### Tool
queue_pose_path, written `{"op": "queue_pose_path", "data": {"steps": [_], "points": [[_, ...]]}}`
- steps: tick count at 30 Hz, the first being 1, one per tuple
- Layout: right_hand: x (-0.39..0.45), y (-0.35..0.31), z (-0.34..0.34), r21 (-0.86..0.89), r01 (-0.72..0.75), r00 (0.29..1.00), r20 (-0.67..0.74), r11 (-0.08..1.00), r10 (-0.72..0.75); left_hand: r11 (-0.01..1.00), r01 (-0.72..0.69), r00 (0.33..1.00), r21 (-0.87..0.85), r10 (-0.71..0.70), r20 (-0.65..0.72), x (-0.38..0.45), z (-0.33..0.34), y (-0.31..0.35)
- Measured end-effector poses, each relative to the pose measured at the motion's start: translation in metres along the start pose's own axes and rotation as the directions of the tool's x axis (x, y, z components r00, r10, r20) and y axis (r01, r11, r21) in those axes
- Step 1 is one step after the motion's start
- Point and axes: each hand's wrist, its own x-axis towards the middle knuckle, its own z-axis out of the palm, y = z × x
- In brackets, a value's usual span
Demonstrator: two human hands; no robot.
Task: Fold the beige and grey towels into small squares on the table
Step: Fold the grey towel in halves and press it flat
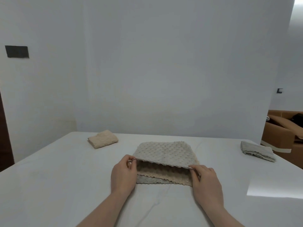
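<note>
A dark rectangular patch [17,51] hangs on the white wall [164,63]; brown cardboard boxes [282,133] stand at right.

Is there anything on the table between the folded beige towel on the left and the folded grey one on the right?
Yes. In the head view, the towel being folded lies between the beige towel and the grey towel, pinched by the left hand and right hand.

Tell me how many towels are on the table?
3. A folded beige towel lies far left, a folded grey towel far right, and the towel in the middle is pinched by the left hand and right hand. None looks hidden.
</note>
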Motion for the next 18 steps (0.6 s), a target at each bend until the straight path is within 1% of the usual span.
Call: {"op": "queue_pose_path", "data": {"steps": [3, 5, 10, 12, 15, 18], "points": [[0.0, -0.002, -0.002, 0.059, -0.032, 0.999, -0.017, 0.998, 0.033, 0.998, -0.058, 0.998, 0.021, 0.058, -0.005, -0.003, -0.001, 0.004], [-0.001, -0.001, -0.002, 0.093, -0.048, 0.998, -0.024, 0.995, 0.05, 0.993, -0.09, 0.996, 0.074, 0.09, 0.008, -0.004, 0.0, 0.003], [0.0, 0.002, 0.003, 0.092, -0.047, 0.999, 0.025, 0.995, 0.045, 0.968, -0.175, 0.984, 0.181, 0.168, 0.055, -0.006, 0.006, -0.002], [-0.001, 0.002, 0.003, 0.098, -0.035, 0.999, 0.027, 0.995, 0.033, 0.947, -0.245, 0.969, 0.207, 0.232, 0.083, -0.009, 0.006, -0.002], [-0.004, -0.003, -0.004, 0.174, -0.04, 0.999, -0.028, 0.984, 0.045, 0.902, -0.361, 0.933, 0.238, 0.348, 0.094, -0.016, 0.004, 0.001], [-0.006, -0.007, -0.011, 0.257, -0.094, 0.987, -0.099, 0.962, 0.123, 0.886, -0.391, 0.921, 0.249, 0.374, 0.114, -0.021, -0.001, 0.004]]}}
